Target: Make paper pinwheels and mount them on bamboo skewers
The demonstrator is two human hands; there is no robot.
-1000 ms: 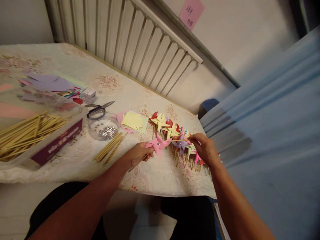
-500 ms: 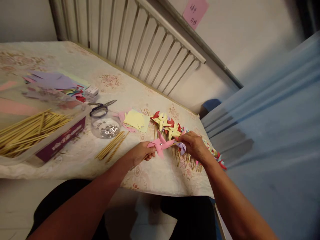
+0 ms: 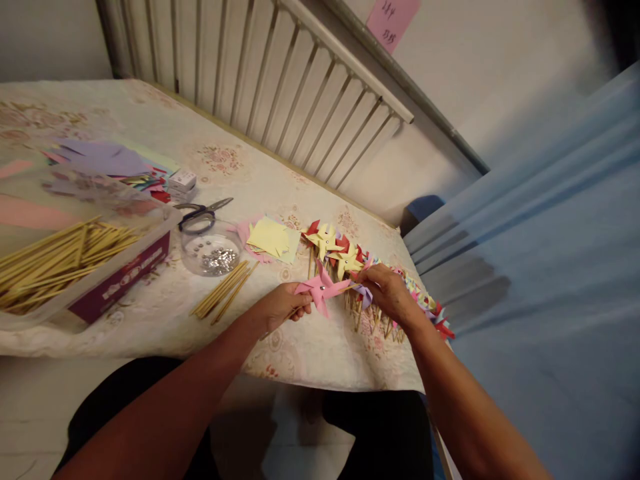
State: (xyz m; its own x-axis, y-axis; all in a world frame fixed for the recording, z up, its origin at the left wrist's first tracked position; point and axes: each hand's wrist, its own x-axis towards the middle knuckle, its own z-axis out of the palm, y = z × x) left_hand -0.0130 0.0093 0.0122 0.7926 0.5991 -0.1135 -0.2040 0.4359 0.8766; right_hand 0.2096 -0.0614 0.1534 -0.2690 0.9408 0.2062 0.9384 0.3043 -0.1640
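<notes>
My left hand (image 3: 286, 305) is closed around the thin stick of a pink paper pinwheel (image 3: 324, 288), whose lower end sticks out below the fist. A shiny dot marks the pinwheel's centre. My right hand (image 3: 387, 288) has its fingers pinched together just right of the pink blades. What those fingers hold is hidden. Beneath them a purple pinwheel (image 3: 364, 295) shows partly. Yellow pinwheels (image 3: 345, 260) and red ones lie in a long row on the table behind and beyond my right hand, their sticks pointing towards me.
On the flowered tablecloth (image 3: 220, 353) lie loose sticks (image 3: 223, 293), a round clear dish (image 3: 210, 257) of small metal pieces, scissors (image 3: 200, 217) and yellow paper squares (image 3: 270, 239). A plastic box (image 3: 120, 283) of sticks stands left. A railing (image 3: 300, 100) runs behind; a blue curtain (image 3: 540, 267) hangs right.
Both hands stay nearly in place with the pink pinwheel between them. The view has shifted very slightly.
</notes>
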